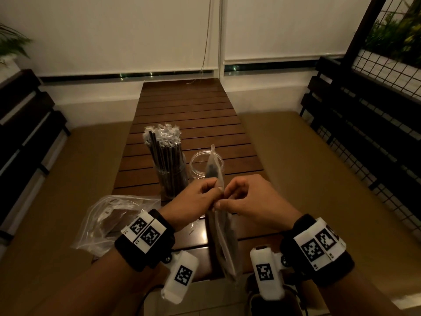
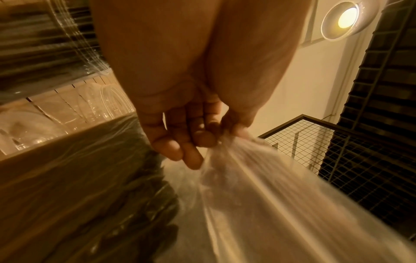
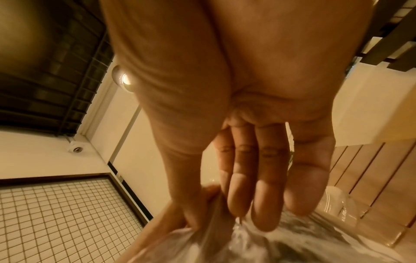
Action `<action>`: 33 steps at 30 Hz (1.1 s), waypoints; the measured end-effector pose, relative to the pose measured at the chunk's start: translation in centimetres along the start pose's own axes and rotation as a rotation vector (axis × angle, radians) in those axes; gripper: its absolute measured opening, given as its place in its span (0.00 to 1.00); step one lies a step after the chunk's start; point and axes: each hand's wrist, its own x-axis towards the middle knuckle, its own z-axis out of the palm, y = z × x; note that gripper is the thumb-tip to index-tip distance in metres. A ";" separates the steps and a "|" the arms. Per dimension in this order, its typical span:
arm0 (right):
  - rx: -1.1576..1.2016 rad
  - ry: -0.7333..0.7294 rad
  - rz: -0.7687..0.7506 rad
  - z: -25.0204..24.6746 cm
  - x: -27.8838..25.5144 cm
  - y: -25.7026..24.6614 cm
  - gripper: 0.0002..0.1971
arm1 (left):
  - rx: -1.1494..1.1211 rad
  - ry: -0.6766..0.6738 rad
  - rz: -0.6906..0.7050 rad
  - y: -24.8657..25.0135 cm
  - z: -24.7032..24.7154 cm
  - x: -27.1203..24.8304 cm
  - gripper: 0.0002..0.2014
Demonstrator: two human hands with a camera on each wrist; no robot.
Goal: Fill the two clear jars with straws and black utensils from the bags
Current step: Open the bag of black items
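Both hands hold a clear zip bag of black utensils (image 1: 219, 224) upright over the near end of the wooden table (image 1: 189, 115). My left hand (image 1: 205, 193) pinches one side of the bag's edge and my right hand (image 1: 230, 199) pinches the other, the two almost touching. In the wrist views the left hand (image 2: 216, 137) and right hand (image 3: 202, 210) each pinch the bag's plastic (image 2: 258, 195) (image 3: 225, 240). Behind them, one clear jar (image 1: 173, 176) stands packed with black wrapped straws (image 1: 165, 144). To its right a second clear jar (image 1: 202, 164) looks empty.
A crumpled, emptied clear bag (image 1: 109, 221) lies on the table's near left corner. Dark slatted benches (image 1: 27, 142) line both sides, with a wire mesh panel (image 1: 385, 65) at right. Roller blinds (image 1: 127, 33) cover the far wall.
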 end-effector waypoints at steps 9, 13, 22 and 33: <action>0.076 -0.037 -0.001 -0.2 -0.1 0.1 0.08 | -0.159 -0.022 0.052 -0.2 -0.7 -0.6 0.11; 0.042 -0.026 -0.003 -0.1 -0.2 0.0 0.14 | -0.171 -0.035 0.059 -0.4 -0.7 -0.5 0.11; 0.120 0.023 0.018 0.0 -0.1 -0.1 0.03 | -0.214 -0.020 0.069 -1.0 -0.7 -0.6 0.09; 0.159 0.044 -0.004 -0.1 -0.4 -0.4 0.06 | -0.085 0.012 0.071 0.0 -1.0 -1.4 0.12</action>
